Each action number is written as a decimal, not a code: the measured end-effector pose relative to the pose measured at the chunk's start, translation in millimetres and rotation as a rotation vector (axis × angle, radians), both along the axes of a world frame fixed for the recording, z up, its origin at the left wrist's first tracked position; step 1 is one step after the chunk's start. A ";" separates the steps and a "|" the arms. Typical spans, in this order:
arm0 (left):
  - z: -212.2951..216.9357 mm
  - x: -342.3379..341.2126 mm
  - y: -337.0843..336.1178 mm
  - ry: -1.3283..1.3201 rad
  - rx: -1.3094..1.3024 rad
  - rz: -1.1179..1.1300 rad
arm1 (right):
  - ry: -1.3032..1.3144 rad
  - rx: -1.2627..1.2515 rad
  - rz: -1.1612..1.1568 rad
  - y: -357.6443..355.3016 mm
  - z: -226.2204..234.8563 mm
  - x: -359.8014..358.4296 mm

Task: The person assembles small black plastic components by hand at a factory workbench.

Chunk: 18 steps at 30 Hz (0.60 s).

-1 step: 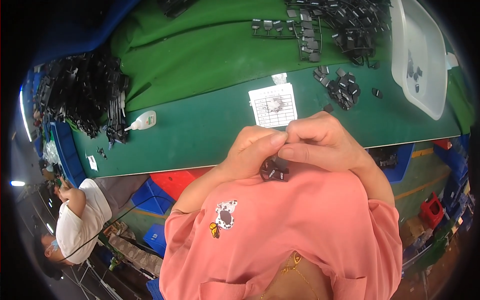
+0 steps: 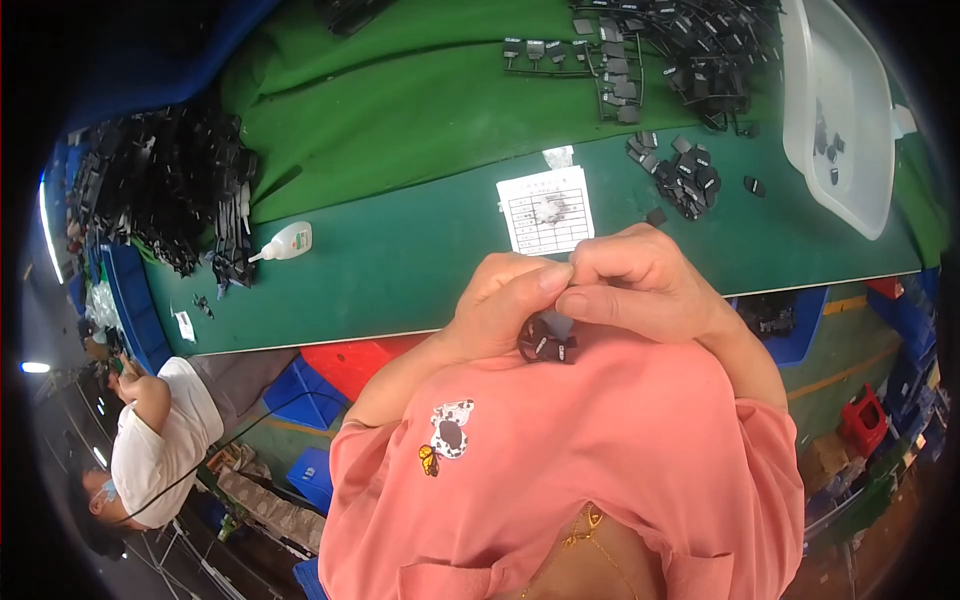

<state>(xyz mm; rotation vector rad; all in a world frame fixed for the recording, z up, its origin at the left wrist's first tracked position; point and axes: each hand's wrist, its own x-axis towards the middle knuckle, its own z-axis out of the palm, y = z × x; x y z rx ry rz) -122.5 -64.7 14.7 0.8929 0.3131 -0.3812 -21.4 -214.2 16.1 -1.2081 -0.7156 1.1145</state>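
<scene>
black pieces (image 2: 548, 346) shifted in curled left hand (image 2: 508, 303); right hand (image 2: 645, 285) pinched, contents hidden; green table (image 2: 390, 265) beside blue bin (image 2: 303, 397).

1. Fairly bright, even light covers the green table (image 2: 400, 285); shadows stay soft.
2. A white light strip (image 2: 49, 232) glares at the dim far left.
3. Fisheye distortion bends the edges; corners turn black.
4. The held black parts (image 2: 553, 349) lose fine detail.

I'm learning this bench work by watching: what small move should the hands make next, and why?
Perhaps a gentle twist of the right hand against the left hand: the two meet, with black parts just beneath, while similar framed parts and a loose pile lie ahead. The exact grip is hidden, so this is only a guess.
</scene>
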 end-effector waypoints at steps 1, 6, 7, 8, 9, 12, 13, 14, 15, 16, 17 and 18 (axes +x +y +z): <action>-1.6 -2.1 0.8 0.001 -0.008 -0.004 | 0.002 0.002 0.000 0.0 -1.9 -1.5; -20.5 0.1 10.1 -0.113 -0.475 0.441 | 0.573 0.430 -0.108 -17.0 -13.9 -5.0; -19.5 -6.6 9.8 -0.072 -0.444 0.455 | 0.574 0.432 -0.111 -17.5 -16.6 -6.8; -18.8 -4.8 8.6 -0.024 -0.269 0.416 | 0.724 0.402 -0.207 -17.7 -19.7 -8.9; -16.0 -1.3 7.4 0.022 -0.095 0.375 | 0.873 0.371 -0.305 -17.6 -22.6 -11.1; -2.8 2.6 3.7 0.110 0.396 0.176 | 0.749 0.038 -0.114 -12.6 -25.3 -11.1; -4.1 -0.6 10.1 0.063 0.339 0.119 | 0.662 -0.022 -0.064 -10.8 -23.3 -11.1; -1.5 -0.3 9.7 0.061 0.340 0.118 | 0.661 -0.021 -0.065 -8.7 -20.2 -10.3; 2.9 0.4 8.8 0.085 0.374 0.074 | 0.623 -0.134 -0.032 -6.6 -16.7 -9.4; 5.1 1.6 7.5 0.109 0.409 0.028 | 0.586 -0.246 -0.001 -5.0 -15.3 -8.6; 4.6 2.0 4.9 0.103 0.422 0.031 | 0.585 -0.243 -0.004 -3.2 -15.4 -9.2; 6.3 3.3 5.3 0.102 0.423 0.028 | 0.581 -0.250 -0.005 -1.3 -16.0 -9.8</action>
